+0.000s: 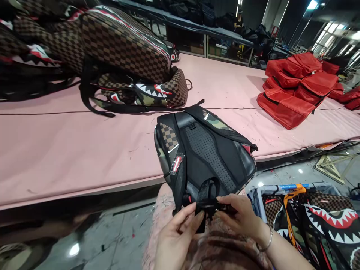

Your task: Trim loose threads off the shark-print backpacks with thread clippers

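Observation:
A backpack [208,150] with a black padded back panel and checkered and camouflage sides lies partly on the pink table, its near end over the edge. Below that end, my left hand [180,228] pinches a black strap [201,222] between thumb and fingers. Right beside it, my right hand [239,215], with a bracelet at the wrist, closes its fingers on the strap's dark buckle part. A black strap loop [209,185] rises just above both hands. A small red-and-white tag [176,164] in clear plastic sits on the left shoulder strap.
Checkered backpacks [126,41] are piled at the table's back left. Red bags [298,90] are stacked on the pink table [84,150] at right. A bin [263,204] of shark-mouth bags stands at lower right. A person [239,21] is in the far background.

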Available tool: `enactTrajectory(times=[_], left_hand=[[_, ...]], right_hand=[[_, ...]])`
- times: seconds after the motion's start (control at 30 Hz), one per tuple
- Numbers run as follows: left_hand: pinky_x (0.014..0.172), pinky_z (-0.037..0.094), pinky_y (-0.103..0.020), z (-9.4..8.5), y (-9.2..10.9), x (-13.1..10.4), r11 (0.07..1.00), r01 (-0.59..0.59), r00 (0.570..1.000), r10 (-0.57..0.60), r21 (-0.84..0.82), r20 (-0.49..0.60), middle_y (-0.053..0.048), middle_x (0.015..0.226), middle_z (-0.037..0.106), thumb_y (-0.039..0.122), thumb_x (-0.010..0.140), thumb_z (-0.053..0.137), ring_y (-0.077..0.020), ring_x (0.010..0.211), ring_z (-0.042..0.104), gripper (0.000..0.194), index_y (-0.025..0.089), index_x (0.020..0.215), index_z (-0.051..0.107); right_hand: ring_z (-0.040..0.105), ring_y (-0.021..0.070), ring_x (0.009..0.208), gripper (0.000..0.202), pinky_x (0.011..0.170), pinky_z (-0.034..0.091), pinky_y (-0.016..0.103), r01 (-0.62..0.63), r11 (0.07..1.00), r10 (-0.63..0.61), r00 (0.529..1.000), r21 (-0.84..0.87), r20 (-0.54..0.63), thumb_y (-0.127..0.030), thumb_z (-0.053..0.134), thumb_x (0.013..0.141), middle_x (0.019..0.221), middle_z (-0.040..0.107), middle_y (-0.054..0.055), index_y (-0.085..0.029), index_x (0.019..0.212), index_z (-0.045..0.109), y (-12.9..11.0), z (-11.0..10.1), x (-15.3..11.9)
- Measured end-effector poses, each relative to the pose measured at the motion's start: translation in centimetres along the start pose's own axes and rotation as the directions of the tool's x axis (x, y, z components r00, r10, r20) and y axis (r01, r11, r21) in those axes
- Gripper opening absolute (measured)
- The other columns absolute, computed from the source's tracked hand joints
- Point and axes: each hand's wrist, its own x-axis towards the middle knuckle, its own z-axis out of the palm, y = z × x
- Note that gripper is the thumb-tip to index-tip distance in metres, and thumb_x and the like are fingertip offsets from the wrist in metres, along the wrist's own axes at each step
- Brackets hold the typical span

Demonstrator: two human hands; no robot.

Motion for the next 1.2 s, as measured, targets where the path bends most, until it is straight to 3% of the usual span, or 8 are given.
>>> enactTrajectory(times=[0.2, 0.5, 0.7, 0.8, 0.9, 1.0, 1.1, 1.2], left_hand=[[0.062, 0.051, -0.021, -0.1, 0.1, 0.1, 1.0, 0.008, 1.0, -0.008, -0.003, 0.007, -0.009, 0.088, 0.065, 0.037, 0.053, 0.08, -0.0168, 0.074, 0.059, 0.05, 0.012, 0.094, 0.067], [0.058, 0.051, -0.018, 1.0, 1.2, -0.4, 0.999, 0.019, 0.999, -0.021, -0.037, -0.045, -0.006, 0.086, 0.067, 0.032, 0.046, 0.083, -0.0141, 0.067, 0.06, 0.046, 0.014, 0.085, 0.069], [0.058, 0.051, -0.017, 0.6, 0.2, 0.1, 0.999, 0.008, 0.999, -0.01, -0.034, -0.045, -0.004, 0.083, 0.067, 0.033, 0.047, 0.083, -0.0122, 0.066, 0.058, 0.049, 0.014, 0.089, 0.067], [0.059, 0.05, -0.017, 0.2, -0.1, 0.4, 0.996, 0.011, 1.0, -0.011, -0.087, 0.004, -0.004, 0.085, 0.065, 0.033, 0.052, 0.082, -0.0129, 0.071, 0.059, 0.056, 0.015, 0.1, 0.061], [0.049, 0.047, -0.018, 0.2, 0.6, 0.2, 0.983, 0.023, 1.0, -0.021, -0.184, 0.014, 0.0, 0.074, 0.061, 0.034, 0.051, 0.082, -0.012, 0.061, 0.056, 0.061, 0.019, 0.102, 0.052], [0.045, 0.044, -0.017, 0.5, 1.7, -0.1, 0.954, 0.13, 0.991, -0.13, -0.269, 0.016, 0.001, 0.069, 0.057, 0.035, 0.044, 0.085, -0.0095, 0.056, 0.051, 0.065, 0.015, 0.096, 0.052], [0.055, 0.049, -0.016, 0.7, 2.0, -0.3, 0.943, 0.212, 0.977, -0.213, -0.255, 0.024, -0.004, 0.078, 0.06, 0.033, 0.038, 0.086, -0.0096, 0.066, 0.055, 0.074, 0.01, 0.1, 0.054], [0.056, 0.05, -0.02, 0.5, 1.5, -0.3, 0.976, 0.174, 0.984, -0.169, -0.134, 0.046, -0.007, 0.082, 0.062, 0.033, 0.042, 0.085, -0.0125, 0.067, 0.057, 0.072, 0.009, 0.102, 0.054]], right_hand=[[0.048, 0.0091, 0.055, 0.02, 0.053, 0.03, 0.023, 0.038, 0.991, -0.031, 0.998, -0.126, 0.059, -0.031, 0.051, 0.089, 0.064, 0.055, 0.0, -0.016, 0.101, 0.056, 0.8, 0.2, 0.4], [0.059, 0.01, 0.071, 0.023, 0.06, 0.041, 0.019, -0.105, 0.992, 0.102, 0.994, 0.065, 0.042, -0.03, 0.056, 0.085, 0.089, 0.065, 0.005, -0.017, 0.104, 0.057, 0.3, 0.2, 0.4], [0.05, 0.0086, 0.056, 0.019, 0.053, 0.032, 0.022, -0.001, 1.0, 0.003, 0.996, -0.017, 0.089, -0.028, 0.056, 0.085, 0.067, 0.059, 0.001, -0.015, 0.098, 0.058, 0.6, 0.2, 1.0], [0.053, 0.0079, 0.06, 0.015, 0.056, 0.036, 0.019, -0.062, 0.991, 0.057, 0.997, 0.123, 0.047, -0.024, 0.057, 0.085, 0.073, 0.061, 0.002, -0.015, 0.096, 0.059, 0.7, 0.4, 0.9], [0.055, 0.0081, 0.067, 0.013, 0.06, 0.04, 0.018, -0.237, 0.91, 0.258, 0.966, 0.339, -0.018, -0.023, 0.057, 0.084, 0.081, 0.062, 0.002, -0.016, 0.096, 0.058, 0.9, 0.9, 0.5], [0.048, 0.0076, 0.059, 0.017, 0.055, 0.037, 0.018, -0.402, 0.76, 0.449, 0.893, 0.511, 0.035, -0.029, 0.056, 0.085, 0.071, 0.056, 0.0, -0.016, 0.097, 0.055, 1.0, 1.4, 0.3], [0.042, 0.0074, 0.056, 0.024, 0.052, 0.033, 0.018, -0.488, 0.659, 0.503, 0.852, 0.572, 0.147, -0.034, 0.057, 0.084, 0.066, 0.051, -0.002, -0.015, 0.099, 0.053, 0.7, 1.8, 0.8], [0.041, 0.0078, 0.057, 0.026, 0.053, 0.032, 0.019, -0.545, 0.621, 0.534, 0.82, 0.564, 0.205, -0.035, 0.058, 0.083, 0.067, 0.051, -0.001, -0.014, 0.098, 0.053, 0.5, 2.3, 1.6]])
